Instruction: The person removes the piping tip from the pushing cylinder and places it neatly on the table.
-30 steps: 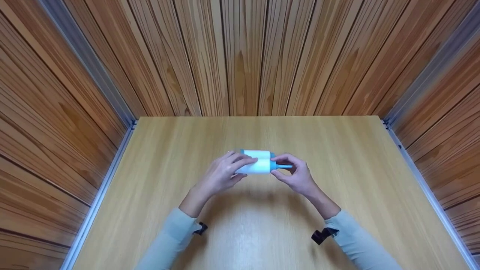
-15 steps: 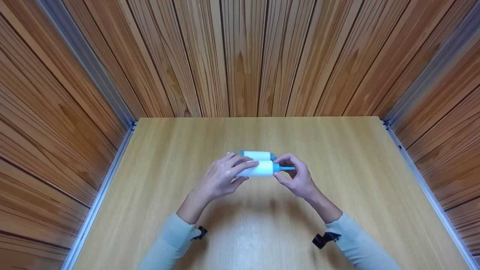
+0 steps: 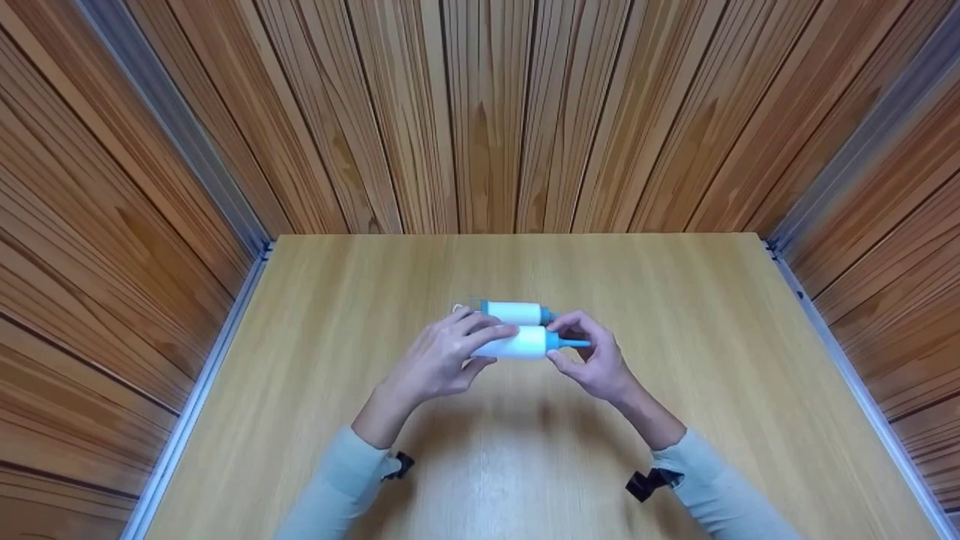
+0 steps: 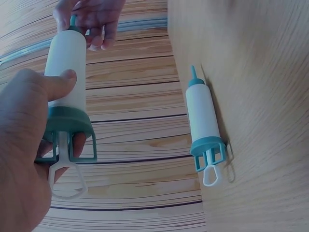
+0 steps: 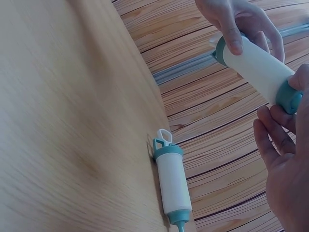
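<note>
A syringe (image 3: 525,342) with a white barrel, teal end caps and a white ring handle (image 4: 67,181) is held level above the table. My left hand (image 3: 442,349) grips its barrel near the handle end, thumb along the white side in the left wrist view. At the other end, my right hand (image 3: 592,356) pinches the teal nozzle cap (image 5: 289,96) between thumb and fingers. The thin nozzle sticks out past those fingertips. A second, matching syringe (image 4: 203,113) lies on the table just beyond the held one, its nozzle pointing right in the head view.
The wooden table (image 3: 510,480) spreads under both hands. Plank walls (image 3: 487,112) rise at the back and on both sides, with metal rails (image 3: 202,382) along the side edges. Dark wrist mounts (image 3: 649,484) hang at both sleeves.
Both hands have drawn the held syringe slightly towards the body and to the right. More of the lying syringe shows behind it. The grips look the same.
</note>
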Action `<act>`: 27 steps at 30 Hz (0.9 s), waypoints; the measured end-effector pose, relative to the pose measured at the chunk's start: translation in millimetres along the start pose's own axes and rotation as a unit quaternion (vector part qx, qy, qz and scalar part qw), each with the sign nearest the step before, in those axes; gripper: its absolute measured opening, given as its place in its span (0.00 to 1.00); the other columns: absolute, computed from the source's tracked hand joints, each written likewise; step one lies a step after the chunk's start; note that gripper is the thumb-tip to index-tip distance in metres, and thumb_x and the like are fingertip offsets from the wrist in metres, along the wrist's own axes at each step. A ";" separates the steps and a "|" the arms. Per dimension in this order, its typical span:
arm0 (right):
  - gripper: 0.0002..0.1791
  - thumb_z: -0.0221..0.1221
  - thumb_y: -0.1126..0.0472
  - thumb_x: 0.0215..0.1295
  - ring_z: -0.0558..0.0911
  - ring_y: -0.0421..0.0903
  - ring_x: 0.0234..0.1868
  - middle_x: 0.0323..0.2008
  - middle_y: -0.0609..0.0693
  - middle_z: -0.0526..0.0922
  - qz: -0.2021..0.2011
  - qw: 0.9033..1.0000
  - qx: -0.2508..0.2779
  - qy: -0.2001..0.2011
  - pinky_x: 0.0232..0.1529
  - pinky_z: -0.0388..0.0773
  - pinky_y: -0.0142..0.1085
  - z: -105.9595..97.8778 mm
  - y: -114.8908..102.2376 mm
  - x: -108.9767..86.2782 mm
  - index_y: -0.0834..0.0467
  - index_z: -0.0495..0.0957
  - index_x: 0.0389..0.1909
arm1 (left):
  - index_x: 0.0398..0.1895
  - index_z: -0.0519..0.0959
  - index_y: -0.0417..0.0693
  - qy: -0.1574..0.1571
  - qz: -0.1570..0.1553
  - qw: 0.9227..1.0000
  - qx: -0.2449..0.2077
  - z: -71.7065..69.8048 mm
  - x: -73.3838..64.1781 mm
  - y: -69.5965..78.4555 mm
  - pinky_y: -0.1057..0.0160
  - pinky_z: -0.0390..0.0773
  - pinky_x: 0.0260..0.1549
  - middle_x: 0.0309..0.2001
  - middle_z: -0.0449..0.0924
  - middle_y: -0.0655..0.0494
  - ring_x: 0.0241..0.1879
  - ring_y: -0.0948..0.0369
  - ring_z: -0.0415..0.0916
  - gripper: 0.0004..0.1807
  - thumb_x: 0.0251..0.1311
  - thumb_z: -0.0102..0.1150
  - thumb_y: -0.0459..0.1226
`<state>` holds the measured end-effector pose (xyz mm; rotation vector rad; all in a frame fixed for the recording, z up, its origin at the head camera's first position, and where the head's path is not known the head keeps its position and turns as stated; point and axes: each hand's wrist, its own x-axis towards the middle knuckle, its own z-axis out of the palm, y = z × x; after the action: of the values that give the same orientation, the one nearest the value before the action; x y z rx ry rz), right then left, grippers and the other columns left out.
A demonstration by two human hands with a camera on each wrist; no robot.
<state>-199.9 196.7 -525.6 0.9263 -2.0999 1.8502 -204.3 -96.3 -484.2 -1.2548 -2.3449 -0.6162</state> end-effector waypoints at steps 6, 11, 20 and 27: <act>0.21 0.66 0.82 0.62 0.87 0.36 0.53 0.55 0.36 0.84 -0.010 1.000 -0.002 -0.008 0.58 0.88 0.28 -1.0 1.7 -2.1 0.74 0.76 0.56 | 0.70 0.85 0.54 -0.017 -0.006 1.000 -0.017 -3.1 0.4 1.6 0.50 0.93 0.60 0.63 0.91 0.49 0.59 0.48 0.88 0.27 0.69 0.79 0.38; 0.21 0.66 0.83 0.62 0.87 0.35 0.55 0.56 0.37 0.85 -0.025 0.999 -0.005 -0.021 0.61 0.87 0.28 -3.0 0.8 -1.1 0.74 0.76 0.56 | 0.72 0.85 0.53 -0.029 -0.011 0.998 -0.046 -4.7 0.5 1.0 0.47 0.91 0.63 0.63 0.91 0.47 0.61 0.48 0.89 0.27 0.71 0.77 0.38; 0.23 0.67 0.85 0.59 0.87 0.35 0.57 0.56 0.45 0.87 -0.049 0.999 -0.006 -0.024 0.63 0.87 0.28 -6.5 1.8 0.7 0.75 0.77 0.55 | 0.72 0.84 0.52 -0.022 -0.006 0.998 -0.058 -4.0 3.0 -0.6 0.46 0.92 0.62 0.63 0.91 0.46 0.60 0.47 0.90 0.28 0.70 0.78 0.37; 0.18 0.63 0.80 0.70 0.86 0.37 0.54 0.55 0.38 0.83 -0.007 0.999 0.009 -0.030 0.57 0.87 0.28 -7.0 3.5 -0.6 0.76 0.73 0.58 | 0.69 0.85 0.52 -0.017 -0.009 0.999 -0.040 0.1 1.7 0.7 0.46 0.91 0.63 0.62 0.92 0.48 0.61 0.48 0.90 0.26 0.69 0.79 0.35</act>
<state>-203.2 203.6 -527.4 1.0113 -2.1085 1.8598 -204.6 -94.8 -483.2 -1.2905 -2.3827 -0.7051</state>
